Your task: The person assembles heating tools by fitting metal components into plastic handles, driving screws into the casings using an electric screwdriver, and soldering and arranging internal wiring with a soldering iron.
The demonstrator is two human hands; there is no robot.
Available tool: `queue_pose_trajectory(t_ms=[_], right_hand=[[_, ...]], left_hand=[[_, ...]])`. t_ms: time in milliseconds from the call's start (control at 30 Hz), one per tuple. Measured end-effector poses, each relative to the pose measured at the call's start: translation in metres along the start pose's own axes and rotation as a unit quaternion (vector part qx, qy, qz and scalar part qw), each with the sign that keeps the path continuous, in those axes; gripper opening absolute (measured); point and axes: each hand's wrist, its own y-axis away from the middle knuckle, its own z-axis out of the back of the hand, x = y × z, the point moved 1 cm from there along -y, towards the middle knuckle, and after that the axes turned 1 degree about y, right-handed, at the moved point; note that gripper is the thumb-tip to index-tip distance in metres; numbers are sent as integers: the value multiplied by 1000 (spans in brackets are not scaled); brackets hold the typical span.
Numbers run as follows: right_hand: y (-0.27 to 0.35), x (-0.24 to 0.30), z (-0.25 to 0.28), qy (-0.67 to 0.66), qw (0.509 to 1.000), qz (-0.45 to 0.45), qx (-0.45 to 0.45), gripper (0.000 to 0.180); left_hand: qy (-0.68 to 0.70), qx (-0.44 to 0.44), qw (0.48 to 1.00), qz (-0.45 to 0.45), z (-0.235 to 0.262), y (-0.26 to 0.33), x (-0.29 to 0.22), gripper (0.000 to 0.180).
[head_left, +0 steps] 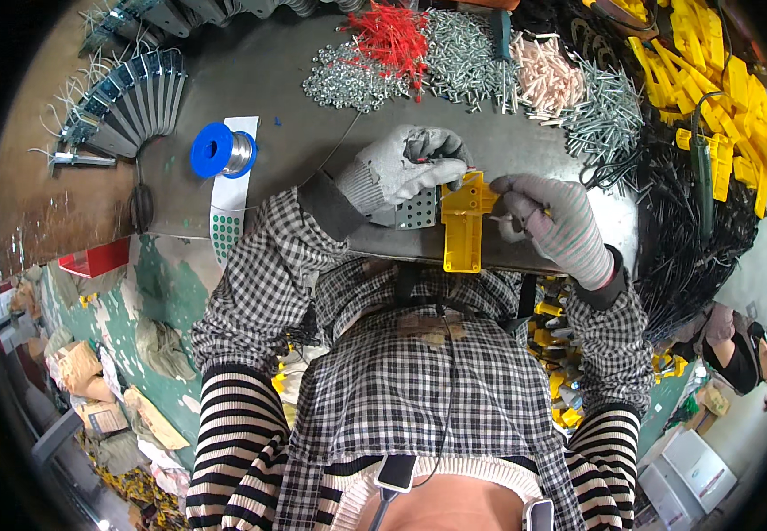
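Note:
At the table's near edge lies a yellow plastic housing, its lower end reaching over the edge. My left hand, in a grey glove, bends its fingers together at the housing's upper left corner, thumb and fingertips closed against it. A grey metal plate with rows of holes sits under that hand, touching the housing's left side. My right hand, in a striped light glove, is curled beside the housing's right side, fingertips close to it. Whatever those fingertips pinch is too small to make out.
Heaps of nuts, red pieces, screws and pale pink plugs lie at the back. A solder spool stands left. Yellow parts and black cables pile up right; a person is nearby.

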Motion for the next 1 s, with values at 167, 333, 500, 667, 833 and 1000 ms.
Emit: queue_pose_trajectory(t_ms=[167,333,500,667,833,1000], right_hand=[[-15,7,-15,151,969,168,-102,18],[-17,-1,-22,117,980,118,-112,17],[-8,-3,-24,58,976,130,-167,15],[-9,8,-33,21,983,124,-134,19],[-12,-3,-30,51,972,175,-148,19],[-16,-6,-29,114,964,204,-130,19]], left_hand=[[53,30,997,54,8,-7,2,19],[35,11,998,50,3,-4,2,17],[44,81,996,1,6,-11,-8,18],[352,221,909,6,64,-39,96,30],[41,211,976,43,36,-38,18,32],[-83,220,970,64,28,-34,-8,35]])
